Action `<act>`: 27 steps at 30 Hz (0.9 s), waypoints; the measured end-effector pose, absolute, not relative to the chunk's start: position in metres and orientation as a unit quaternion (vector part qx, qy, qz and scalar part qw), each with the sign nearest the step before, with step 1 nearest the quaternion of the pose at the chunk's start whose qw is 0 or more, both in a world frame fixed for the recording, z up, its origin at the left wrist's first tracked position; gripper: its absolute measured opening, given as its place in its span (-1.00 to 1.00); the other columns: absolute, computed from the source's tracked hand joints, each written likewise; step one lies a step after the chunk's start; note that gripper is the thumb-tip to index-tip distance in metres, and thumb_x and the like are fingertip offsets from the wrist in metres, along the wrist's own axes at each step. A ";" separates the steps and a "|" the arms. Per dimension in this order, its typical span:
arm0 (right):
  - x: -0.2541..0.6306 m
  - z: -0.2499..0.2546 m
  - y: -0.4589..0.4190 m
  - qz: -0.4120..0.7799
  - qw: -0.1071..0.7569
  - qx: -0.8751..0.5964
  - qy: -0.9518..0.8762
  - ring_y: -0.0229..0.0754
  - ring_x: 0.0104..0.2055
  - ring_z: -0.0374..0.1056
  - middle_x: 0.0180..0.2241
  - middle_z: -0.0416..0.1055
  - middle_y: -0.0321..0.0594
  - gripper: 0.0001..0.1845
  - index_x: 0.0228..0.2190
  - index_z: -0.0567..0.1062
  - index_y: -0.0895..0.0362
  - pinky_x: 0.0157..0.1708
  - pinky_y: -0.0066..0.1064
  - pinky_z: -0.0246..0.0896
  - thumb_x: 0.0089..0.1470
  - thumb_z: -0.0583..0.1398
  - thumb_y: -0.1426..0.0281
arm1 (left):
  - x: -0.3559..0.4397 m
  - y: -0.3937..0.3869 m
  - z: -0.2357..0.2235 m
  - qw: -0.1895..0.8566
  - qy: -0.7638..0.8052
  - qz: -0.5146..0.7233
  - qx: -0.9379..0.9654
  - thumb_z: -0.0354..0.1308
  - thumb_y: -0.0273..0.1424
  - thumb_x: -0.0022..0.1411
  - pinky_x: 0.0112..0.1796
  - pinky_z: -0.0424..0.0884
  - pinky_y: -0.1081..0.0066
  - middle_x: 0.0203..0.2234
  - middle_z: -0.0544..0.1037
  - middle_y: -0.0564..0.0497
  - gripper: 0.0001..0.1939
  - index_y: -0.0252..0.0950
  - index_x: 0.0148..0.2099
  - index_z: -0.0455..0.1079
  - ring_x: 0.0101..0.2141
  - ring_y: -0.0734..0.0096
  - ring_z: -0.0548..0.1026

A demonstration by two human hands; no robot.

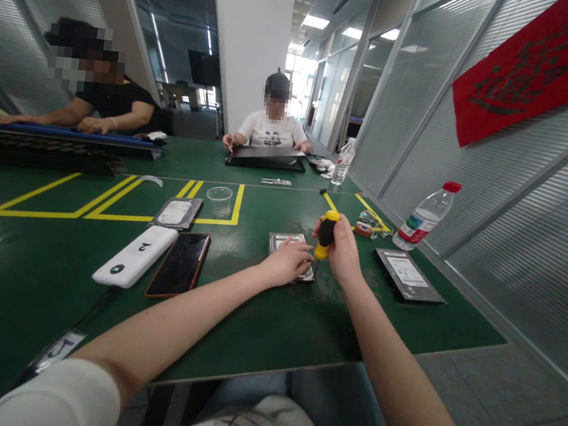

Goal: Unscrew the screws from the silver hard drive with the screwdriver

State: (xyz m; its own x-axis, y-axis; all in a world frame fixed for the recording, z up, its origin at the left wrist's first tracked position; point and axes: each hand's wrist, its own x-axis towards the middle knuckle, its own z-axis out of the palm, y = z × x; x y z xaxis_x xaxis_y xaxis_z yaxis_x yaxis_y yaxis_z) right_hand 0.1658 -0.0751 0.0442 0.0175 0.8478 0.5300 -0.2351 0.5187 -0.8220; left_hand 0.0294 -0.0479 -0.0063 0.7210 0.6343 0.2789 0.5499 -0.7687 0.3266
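A hard drive lies flat on the green table mat in front of me. My left hand rests on top of it, fingers curled and pressing it down. My right hand is closed round a screwdriver with a black and yellow handle. The screwdriver stands upright, its tip down at the drive's right edge.
A second hard drive lies to the right, a third to the left by a clear plastic cup. A black phone and a white power bank lie at left. Two water bottles stand at right. Two other people sit across the table.
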 end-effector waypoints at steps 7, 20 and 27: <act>0.165 0.047 -0.078 0.450 0.664 -0.253 -0.541 -0.44 -0.68 0.11 -0.55 0.28 -0.52 -0.63 -0.29 0.19 -0.03 -0.67 -0.57 0.03 0.05 0.24 0.10 | 0.030 -0.046 -0.010 0.116 0.326 0.192 0.918 0.03 -0.44 0.34 0.22 -0.01 -0.12 0.10 0.45 -0.12 -0.76 -0.25 -0.05 0.50 0.13 0.12 0.35; 0.169 0.049 -0.075 0.413 0.694 -0.269 -0.526 -0.44 -0.70 0.11 -0.52 0.33 -0.51 -0.66 -0.26 0.20 -0.04 -0.69 -0.56 0.04 0.05 0.24 0.16 | 0.029 -0.047 -0.010 0.116 0.336 0.186 0.916 0.01 -0.42 0.36 0.23 -0.01 -0.13 0.15 0.42 -0.12 -0.74 -0.25 -0.03 0.50 0.18 0.11 0.31; 0.165 0.049 -0.077 0.429 0.676 -0.256 -0.541 -0.38 -0.60 0.24 -0.51 0.35 -0.39 -0.61 -0.36 0.30 0.05 -0.63 -0.52 0.17 0.10 0.13 -0.02 | 0.029 -0.040 -0.016 0.097 0.292 0.198 0.931 -0.01 -0.42 0.36 0.18 0.16 0.01 0.09 0.45 -0.11 -0.73 -0.24 -0.04 0.50 0.13 0.15 0.35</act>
